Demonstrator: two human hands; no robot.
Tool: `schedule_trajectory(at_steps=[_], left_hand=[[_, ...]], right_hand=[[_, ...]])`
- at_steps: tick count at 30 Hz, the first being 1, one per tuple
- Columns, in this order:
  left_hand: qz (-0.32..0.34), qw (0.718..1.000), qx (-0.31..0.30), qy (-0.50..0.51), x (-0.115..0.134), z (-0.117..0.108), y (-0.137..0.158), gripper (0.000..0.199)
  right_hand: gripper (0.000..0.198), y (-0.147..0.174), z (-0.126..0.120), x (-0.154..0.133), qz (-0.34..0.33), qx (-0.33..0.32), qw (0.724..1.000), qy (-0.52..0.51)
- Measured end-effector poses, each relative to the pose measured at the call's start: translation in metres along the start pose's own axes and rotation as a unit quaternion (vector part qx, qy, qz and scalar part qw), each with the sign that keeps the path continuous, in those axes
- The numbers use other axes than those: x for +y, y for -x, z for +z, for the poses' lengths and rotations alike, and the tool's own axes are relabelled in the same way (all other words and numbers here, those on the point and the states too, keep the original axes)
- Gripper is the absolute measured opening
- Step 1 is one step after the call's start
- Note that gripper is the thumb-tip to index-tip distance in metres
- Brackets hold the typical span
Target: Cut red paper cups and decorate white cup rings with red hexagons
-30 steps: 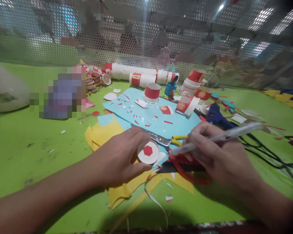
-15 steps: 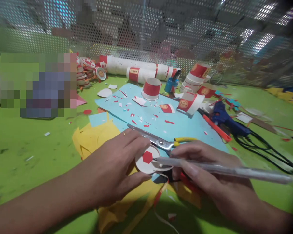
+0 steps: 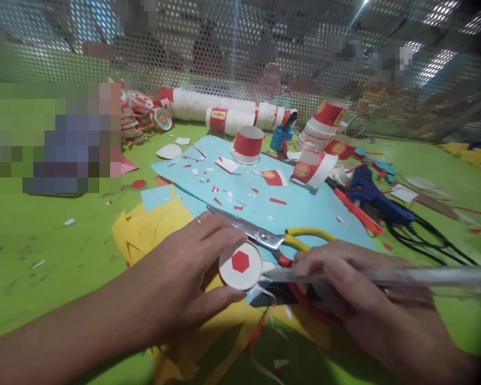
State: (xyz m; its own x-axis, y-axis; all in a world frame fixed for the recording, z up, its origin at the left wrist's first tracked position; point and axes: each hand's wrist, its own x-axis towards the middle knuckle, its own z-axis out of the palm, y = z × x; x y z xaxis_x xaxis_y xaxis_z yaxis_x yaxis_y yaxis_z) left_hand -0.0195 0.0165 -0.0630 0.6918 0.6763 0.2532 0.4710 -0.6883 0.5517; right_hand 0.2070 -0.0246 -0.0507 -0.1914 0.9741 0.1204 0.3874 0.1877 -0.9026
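Note:
My left hand (image 3: 188, 267) steadies a round white paper disc (image 3: 229, 275) between thumb and fingers. In the middle of the disc is a red hexagon (image 3: 240, 261). My right hand (image 3: 372, 305) holds a pen (image 3: 417, 276) with a clear, greyish barrel, blurred by motion. The pen's tip points left at the disc's right edge; whether it touches cannot be made out. Just beyond both hands lie scissors (image 3: 264, 237) with yellow and red handles, partly covered by the right hand. Light blue paper (image 3: 316, 214) and yellow paper (image 3: 156, 224) lie beneath.
Red and white paper cups (image 3: 248, 145) stand on the blue paper among scraps. Behind are a long cup stack (image 3: 208, 107) and a blue pot (image 3: 281, 139). At right lie an orange cutter (image 3: 356, 211) and a blue glue gun (image 3: 377, 195) with black cord. Perforated mesh (image 3: 224, 59) stands behind.
The pen tip has drawn back to the right, away from the hexagon, together with my right hand. My left hand keeps its hold on the disc, which now faces the camera more fully.

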Motion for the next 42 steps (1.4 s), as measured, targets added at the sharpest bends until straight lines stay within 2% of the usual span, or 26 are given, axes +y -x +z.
schedule_trajectory(at_steps=[3, 5, 8, 12, 14, 20, 28, 34, 42], left_hand=[[0.007, 1.000, 0.012, 0.005, -0.001, 0.001, 0.000, 0.031], [0.006, 1.000, 0.018, 0.008, -0.001, 0.002, -0.001, 0.032], [0.005, 1.000, 0.023, 0.008, 0.000, 0.003, -0.001, 0.030], [0.005, 1.000, 0.026, -0.001, 0.002, 0.002, 0.000, 0.030], [0.004, 1.000, 0.023, -0.007, 0.001, 0.001, 0.001, 0.031], [-0.002, 1.000, 0.005, -0.014, -0.002, 0.001, 0.002, 0.035], [-0.005, 1.000, 0.008, -0.018, -0.003, 0.003, 0.002, 0.031], [-0.005, 1.000, 0.016, -0.009, -0.001, 0.002, 0.000, 0.030], [-0.001, 1.000, 0.016, -0.014, 0.000, 0.001, 0.001, 0.029]], right_hand=[[0.036, 0.001, -0.003, 0.005, 0.009, -0.018, 0.997, -0.071], [0.038, 0.000, -0.004, 0.004, 0.006, -0.025, 0.996, -0.082], [0.035, -0.001, -0.004, -0.002, -0.008, -0.033, 0.998, -0.054], [0.017, -0.001, -0.001, -0.014, -0.005, -0.060, 0.996, 0.061], [0.015, 0.000, 0.002, -0.016, 0.003, -0.057, 0.995, 0.085], [0.012, -0.003, 0.009, -0.014, 0.022, -0.041, 0.997, 0.066], [0.012, -0.003, 0.012, -0.011, 0.036, -0.050, 0.994, 0.090], [0.013, -0.004, 0.011, -0.011, 0.032, -0.085, 0.991, 0.096], [0.013, -0.007, 0.011, -0.012, 0.030, -0.093, 0.992, 0.085]])
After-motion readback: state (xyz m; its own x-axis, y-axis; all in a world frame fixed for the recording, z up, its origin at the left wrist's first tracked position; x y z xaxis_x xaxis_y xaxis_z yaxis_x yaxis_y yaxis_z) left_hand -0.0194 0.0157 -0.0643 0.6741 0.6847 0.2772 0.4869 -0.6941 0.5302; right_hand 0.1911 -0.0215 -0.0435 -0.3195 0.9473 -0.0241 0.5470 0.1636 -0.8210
